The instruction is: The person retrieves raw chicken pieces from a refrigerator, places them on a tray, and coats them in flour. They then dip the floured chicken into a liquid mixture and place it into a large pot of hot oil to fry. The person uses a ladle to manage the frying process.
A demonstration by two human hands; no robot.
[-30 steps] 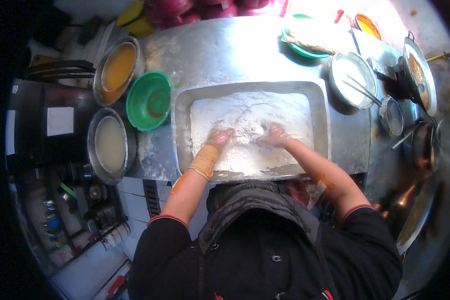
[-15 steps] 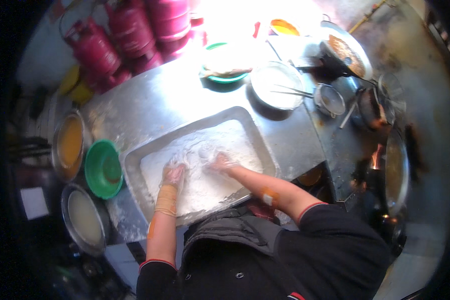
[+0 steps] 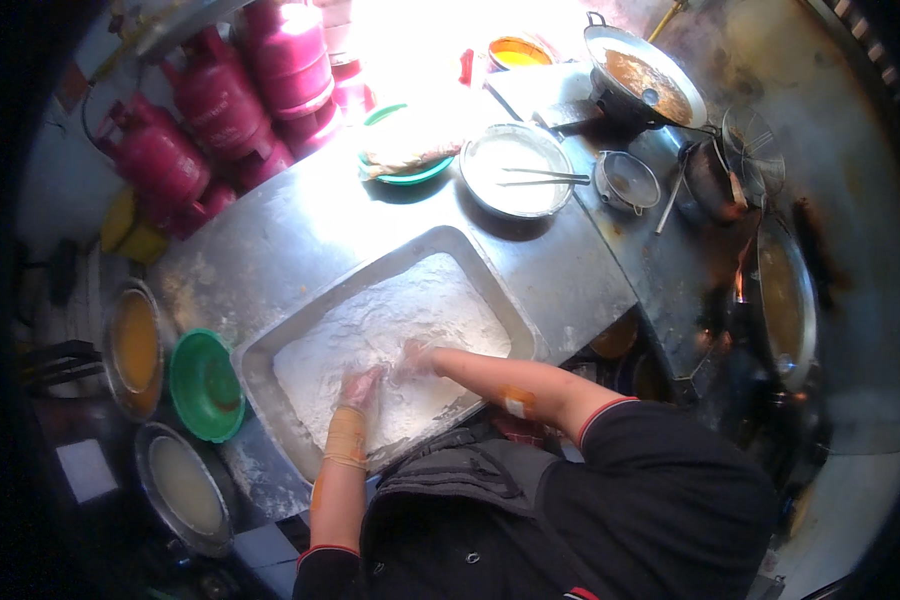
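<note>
A large rectangular metal tray (image 3: 260,350) holds a broad bed of white powder (image 3: 410,300) that looks like flour. Both of my hands are down in it, in clear plastic gloves. My left hand (image 3: 362,386) is in the powder toward the near side, with a tan wrap (image 3: 347,436) around the wrist. Just right of it and slightly farther off, my right hand (image 3: 416,359) reaches in from the right. Powder and crumpled glove plastic hide the fingers of both hands, so whether they grip anything does not show.
Left of the tray stand a green basin (image 3: 192,385), a pan of orange liquid (image 3: 135,350) and a bowl of pale liquid (image 3: 185,485). Beyond it are a white-filled bowl with tongs (image 3: 515,165) and pink gas cylinders (image 3: 215,95). A flame (image 3: 741,280) burns beside a wok (image 3: 785,300) at right.
My hands have drawn closer together and nearer to me within the powder. The whole view has shifted and turned a little. The tray still holds the powder.
</note>
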